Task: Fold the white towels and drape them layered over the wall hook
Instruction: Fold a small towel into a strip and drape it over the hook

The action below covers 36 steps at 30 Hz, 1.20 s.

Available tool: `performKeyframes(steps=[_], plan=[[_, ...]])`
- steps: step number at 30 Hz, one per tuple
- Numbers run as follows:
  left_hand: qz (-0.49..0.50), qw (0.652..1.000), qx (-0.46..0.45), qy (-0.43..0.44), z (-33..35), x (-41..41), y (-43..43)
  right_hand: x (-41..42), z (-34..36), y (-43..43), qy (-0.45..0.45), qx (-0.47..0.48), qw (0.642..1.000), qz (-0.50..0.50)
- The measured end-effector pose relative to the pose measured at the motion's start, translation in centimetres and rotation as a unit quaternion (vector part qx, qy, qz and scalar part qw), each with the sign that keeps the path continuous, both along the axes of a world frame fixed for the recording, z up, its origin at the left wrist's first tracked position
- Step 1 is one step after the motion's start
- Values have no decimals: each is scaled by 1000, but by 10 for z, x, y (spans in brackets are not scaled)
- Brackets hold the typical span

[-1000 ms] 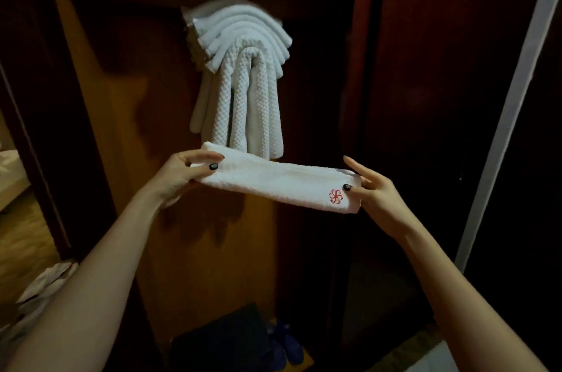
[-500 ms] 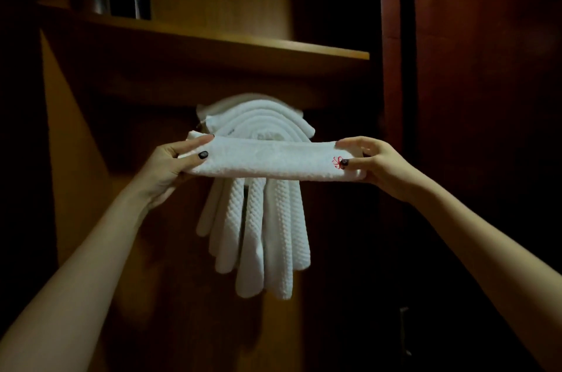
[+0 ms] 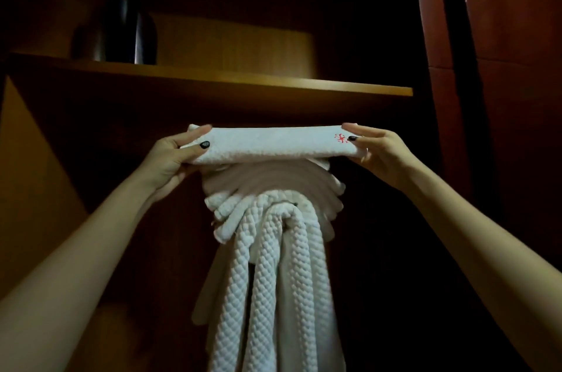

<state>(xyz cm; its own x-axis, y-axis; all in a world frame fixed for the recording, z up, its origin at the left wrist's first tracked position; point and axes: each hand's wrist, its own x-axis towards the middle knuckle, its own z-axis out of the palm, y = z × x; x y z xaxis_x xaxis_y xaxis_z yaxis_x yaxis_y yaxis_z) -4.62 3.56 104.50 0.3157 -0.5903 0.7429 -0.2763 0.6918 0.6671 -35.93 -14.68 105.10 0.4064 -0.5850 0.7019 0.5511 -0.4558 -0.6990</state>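
Since half a second ago I have lifted the folded white towel [image 3: 273,145] from in front of the draped stack to above it. It now runs level just under the wooden shelf [image 3: 243,82]. A second ago it was lower still, beneath the arch of the stack and sloping down to my right. The hanging towels [image 3: 267,265] now fill much more of the lower view than they did.

My left hand [image 3: 170,155] pinches the towel's left end, with the thumb across the front and the fingers laid along the top edge. My right hand [image 3: 380,152] pinches the right end the same way. The two hands are well apart, with the whole towel stretched between them.

On the left a dark upright object [image 3: 121,34] stands on the shelf, too shadowed to identify. The wall hook is buried under the looped towels and cannot be seen. The upper layers of the stack are blurred and in shadow. The folded towel's lower edge meets the top of that arch, but I cannot tell whether it touches or only sits in front. The hanging ends are cut off by the bottom edge. My forearms leave the frame at the lower corners. To the right a reddish wood panel [image 3: 501,98] fades into darkness.

A small red embroidered mark [image 3: 341,138] sits by my right thumb. It is too blurred to read as letters.
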Motion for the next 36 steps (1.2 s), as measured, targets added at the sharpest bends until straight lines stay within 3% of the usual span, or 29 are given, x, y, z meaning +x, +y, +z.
performKeyframes(steps=[13, 18, 21, 24, 30, 34, 36], plan=[[26, 995, -16, 95, 42, 42, -69, 93, 47, -112, -18, 81, 988, 134], [61, 997, 34, 30, 34, 57, -75, 111, 34, -131, 24, 58, 991, 120], [66, 997, -9, 39, 40, 62, -79, 113, 37, -130, -4, 48, 991, 125], [51, 997, -43, 48, 49, 63, -80, 112, 46, -127, -64, 59, 990, 110], [48, 996, -55, 54, 36, 58, -91, 114, 23, -135, 7, 24, 997, 74], [136, 990, 40, 24, 20, 62, -90, 111, 9, -140, 57, 8, 998, 21], [226, 970, 92, 22, 14, 63, -83, 107, 6, -136, 121, -34, 988, -84]])
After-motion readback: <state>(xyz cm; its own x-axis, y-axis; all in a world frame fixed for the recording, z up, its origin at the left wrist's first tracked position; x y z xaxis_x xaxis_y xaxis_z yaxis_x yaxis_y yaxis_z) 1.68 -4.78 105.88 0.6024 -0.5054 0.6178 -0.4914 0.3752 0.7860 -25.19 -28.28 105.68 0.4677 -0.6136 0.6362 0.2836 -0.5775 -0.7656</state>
